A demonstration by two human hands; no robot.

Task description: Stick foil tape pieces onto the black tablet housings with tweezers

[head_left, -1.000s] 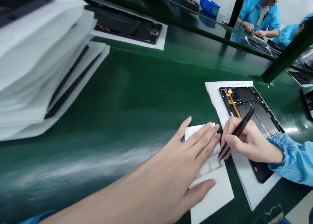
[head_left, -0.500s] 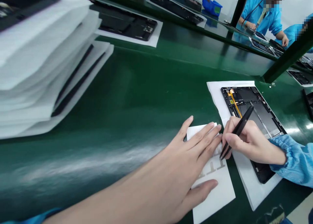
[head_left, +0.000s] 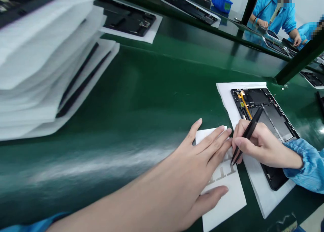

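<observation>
Apparently, small T-shaped strips are being worked off a white backing sheet (head_left: 224, 205), which lies on the green tabletop (head_left: 121, 90) just beside an opened black tablet chassis (head_left: 268, 120). The left hand (head_left: 199, 161) is spread wide, with its palm and fingers pressed down so that the sheet is pinned flat. The right hand (head_left: 260, 146) is closed narrowly around slim black tweezers (head_left: 249, 134), whose tips are brought down at the T-shaped strips (head_left: 222, 171). Whether a strip has been gripped cannot quite be told, as the tips are small and crowded by the fingers. A slow, shallow lift from the sheet's surface seems to be called for, with the pinning pressure kept on. The chassis is laid on a white foam sheet (head_left: 227, 100), its inner panels bare and a yellow-orange flex cable (head_left: 245, 105) running near one corner. A tall stack of white foam-wrapped slabs (head_left: 45, 56) is set well apart to the left.
</observation>
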